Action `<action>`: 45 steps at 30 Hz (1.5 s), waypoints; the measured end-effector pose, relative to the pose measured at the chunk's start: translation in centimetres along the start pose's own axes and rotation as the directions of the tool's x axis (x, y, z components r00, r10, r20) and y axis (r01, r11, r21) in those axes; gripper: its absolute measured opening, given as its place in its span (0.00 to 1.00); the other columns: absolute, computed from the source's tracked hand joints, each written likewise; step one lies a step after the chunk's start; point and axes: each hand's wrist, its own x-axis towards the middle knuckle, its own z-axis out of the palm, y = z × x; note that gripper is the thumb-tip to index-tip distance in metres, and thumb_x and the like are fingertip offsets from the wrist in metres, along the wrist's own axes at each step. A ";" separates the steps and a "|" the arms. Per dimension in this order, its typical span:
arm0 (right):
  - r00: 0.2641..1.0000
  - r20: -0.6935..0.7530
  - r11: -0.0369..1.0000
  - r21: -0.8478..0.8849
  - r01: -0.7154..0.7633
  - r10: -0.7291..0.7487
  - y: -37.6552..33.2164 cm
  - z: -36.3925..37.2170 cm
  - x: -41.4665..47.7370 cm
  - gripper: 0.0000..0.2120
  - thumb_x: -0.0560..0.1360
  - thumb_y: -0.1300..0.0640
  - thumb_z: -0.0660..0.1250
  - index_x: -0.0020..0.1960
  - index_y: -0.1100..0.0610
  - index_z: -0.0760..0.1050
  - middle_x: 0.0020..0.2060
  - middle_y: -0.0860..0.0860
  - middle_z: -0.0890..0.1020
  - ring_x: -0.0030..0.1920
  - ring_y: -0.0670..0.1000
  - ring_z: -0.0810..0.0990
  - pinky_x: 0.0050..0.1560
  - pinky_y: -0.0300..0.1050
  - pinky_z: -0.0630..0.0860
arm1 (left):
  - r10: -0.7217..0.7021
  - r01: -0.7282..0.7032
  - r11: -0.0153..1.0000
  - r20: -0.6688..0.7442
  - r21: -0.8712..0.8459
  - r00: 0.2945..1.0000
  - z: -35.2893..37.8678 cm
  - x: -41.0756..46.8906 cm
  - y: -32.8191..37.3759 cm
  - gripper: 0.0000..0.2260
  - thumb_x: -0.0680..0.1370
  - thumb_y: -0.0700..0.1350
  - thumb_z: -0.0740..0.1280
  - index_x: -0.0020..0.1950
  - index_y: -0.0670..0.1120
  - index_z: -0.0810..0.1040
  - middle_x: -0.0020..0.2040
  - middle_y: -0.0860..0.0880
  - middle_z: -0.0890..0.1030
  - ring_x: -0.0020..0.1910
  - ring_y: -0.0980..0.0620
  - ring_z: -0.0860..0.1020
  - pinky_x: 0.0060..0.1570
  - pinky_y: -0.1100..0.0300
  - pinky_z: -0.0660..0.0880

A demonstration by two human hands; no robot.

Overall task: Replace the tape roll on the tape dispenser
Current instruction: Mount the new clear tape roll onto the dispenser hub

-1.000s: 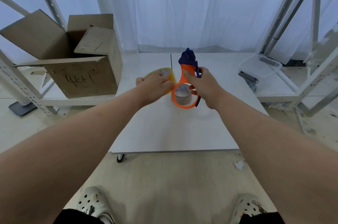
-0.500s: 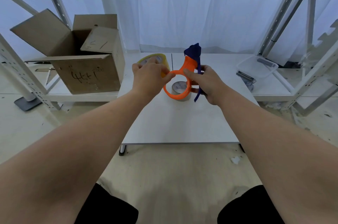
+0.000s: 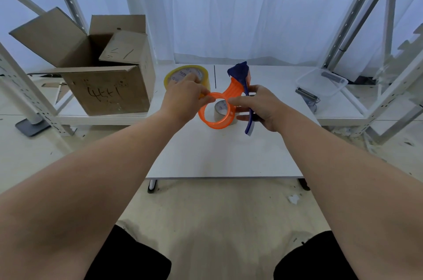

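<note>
While both hands hold the orange dispenser (image 3: 235,88) above the table (image 3: 217,156), the left hand (image 3: 183,99) pinches its ring's left rim and the right hand (image 3: 261,105) grips the right side and blue lever. A core (image 3: 220,108) lies beyond the ring. The yellow roll (image 3: 178,73) sits far left.

Storeroom or packing area, by the look of it: white slotted-steel racking (image 3: 391,28) frames both sides, an open cardboard box (image 3: 107,94) with marker scrawl sits left of centre, a clear plastic bin (image 3: 320,82) at right, and a scuffed floor (image 3: 206,206) strewn with scraps fills the bottom.
</note>
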 end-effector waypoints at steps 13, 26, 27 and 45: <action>0.944 -0.327 0.988 0.154 0.015 0.037 0.9 -0.6 1.1 0.32 0.67 0.59 0.76 0.66 0.59 0.63 0.55 0.57 0.77 0.48 0.55 0.80 0.34 0.42 0.74 | 0.009 -0.002 0.958 0.023 -0.285 1.000 -0.7 -0.2 -0.4 0.25 0.75 0.43 0.65 0.71 0.52 0.63 0.58 0.47 0.77 0.60 0.45 0.71 0.60 0.54 0.59; 0.924 -0.367 0.965 0.261 -0.008 0.107 0.9 0.1 1.3 0.31 0.68 0.62 0.72 0.66 0.57 0.61 0.49 0.53 0.74 0.39 0.48 0.75 0.31 0.41 0.71 | 0.141 -0.119 0.937 0.045 -0.327 0.989 -0.4 -0.4 0.3 0.16 0.74 0.40 0.69 0.61 0.46 0.76 0.55 0.47 0.80 0.55 0.47 0.74 0.51 0.61 0.67; 0.925 -0.363 0.964 0.266 -0.009 0.109 0.9 0.1 1.3 0.31 0.68 0.62 0.72 0.66 0.57 0.61 0.49 0.53 0.74 0.39 0.48 0.74 0.31 0.41 0.71 | 0.142 -0.118 0.935 0.048 -0.334 0.989 -0.4 -0.4 0.3 0.15 0.74 0.40 0.69 0.60 0.45 0.76 0.55 0.47 0.80 0.54 0.47 0.75 0.51 0.60 0.68; 0.959 -0.277 0.950 0.311 0.028 0.063 1.1 0.6 1.7 0.33 0.68 0.56 0.75 0.68 0.56 0.63 0.53 0.54 0.77 0.43 0.52 0.78 0.35 0.44 0.76 | 0.163 -0.153 0.976 0.056 -0.153 0.985 0.3 -0.5 -0.5 0.10 0.75 0.41 0.66 0.55 0.46 0.72 0.54 0.48 0.76 0.48 0.49 0.68 0.42 0.57 0.65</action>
